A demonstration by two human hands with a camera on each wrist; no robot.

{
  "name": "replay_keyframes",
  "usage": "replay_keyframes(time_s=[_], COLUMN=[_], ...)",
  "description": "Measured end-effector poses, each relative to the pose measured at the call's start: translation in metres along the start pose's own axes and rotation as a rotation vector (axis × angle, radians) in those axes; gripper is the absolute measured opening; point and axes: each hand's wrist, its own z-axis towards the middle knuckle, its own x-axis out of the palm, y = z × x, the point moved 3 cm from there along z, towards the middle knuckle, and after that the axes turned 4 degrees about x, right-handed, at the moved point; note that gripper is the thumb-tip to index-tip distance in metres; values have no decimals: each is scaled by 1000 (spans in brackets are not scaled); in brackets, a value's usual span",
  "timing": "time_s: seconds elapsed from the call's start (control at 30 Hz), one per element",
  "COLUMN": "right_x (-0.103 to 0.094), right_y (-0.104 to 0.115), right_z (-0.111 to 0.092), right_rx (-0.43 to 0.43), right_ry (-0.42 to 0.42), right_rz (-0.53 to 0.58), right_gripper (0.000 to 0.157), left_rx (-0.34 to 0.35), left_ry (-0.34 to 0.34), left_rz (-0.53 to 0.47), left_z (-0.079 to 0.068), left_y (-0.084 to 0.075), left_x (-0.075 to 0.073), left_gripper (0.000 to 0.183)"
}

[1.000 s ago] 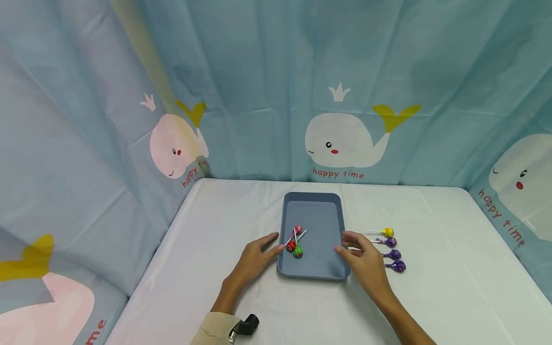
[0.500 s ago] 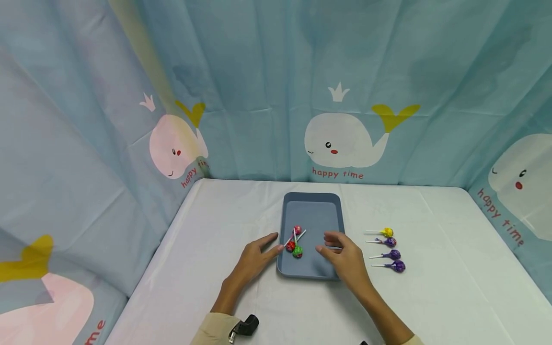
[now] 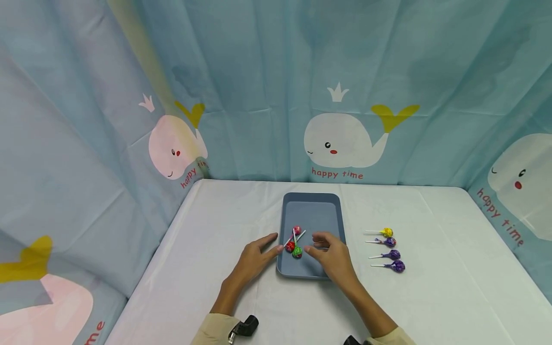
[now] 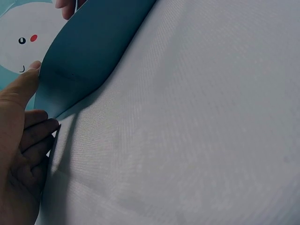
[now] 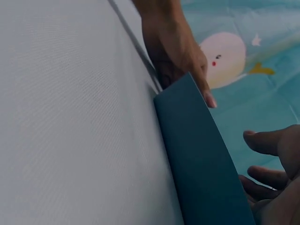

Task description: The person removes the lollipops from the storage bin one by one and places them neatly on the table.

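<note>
A blue-grey tray (image 3: 316, 213) lies on the white-covered table. In its left half are three lollipops: a pink one (image 3: 297, 230), a red one (image 3: 290, 246) and a green one (image 3: 297, 252), their white sticks crossing. My left hand (image 3: 253, 258) rests at the tray's left side with fingers loosely extended; in the left wrist view its thumb (image 4: 33, 70) reaches the rim and the other fingers lie along the outer wall. Over the tray's right half is my right hand (image 3: 336, 258), thumb and fingers apart, nothing held, thumb tip close to the green lollipop.
Right of the tray, several lollipops lie in a column, sticks pointing left: a yellow one (image 3: 388, 232), then purple-wrapped ones, the lowest a purple lollipop (image 3: 397, 266). Blue curtains (image 3: 258, 96) with whale prints stand around the table's back and sides.
My right hand has moved left from the tray's right edge to over the tray, near the green lollipop, uncovering the sticks at the right. My left hand has stayed put.
</note>
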Motion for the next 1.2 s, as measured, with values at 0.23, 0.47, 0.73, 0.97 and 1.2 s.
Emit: replay_keyframes(time_s=[0.23,0.47,0.73,0.97,1.2], right_x=[12,23,31,37,39], right_y=[2,3,3,2,3], right_z=[5,8,11,15,16], right_rx=[-18,-33,-33,-49,-67], right_ry=[19,39,82,79,89], right_rz=[-24,-43,-73,-106,-135], right_gripper=[39,35,33,28,29], left_rx=[-1,3,17,13,14], left_ry=[0,2,-7,-5,-5], left_rz=[-5,-9,-9,-1,5], left_z=[0,-1,-1,-1,-1], left_y=[1,1,0,0,-2], left_x=[0,-1,1,1,0], left_gripper=[62,63,63,63,63])
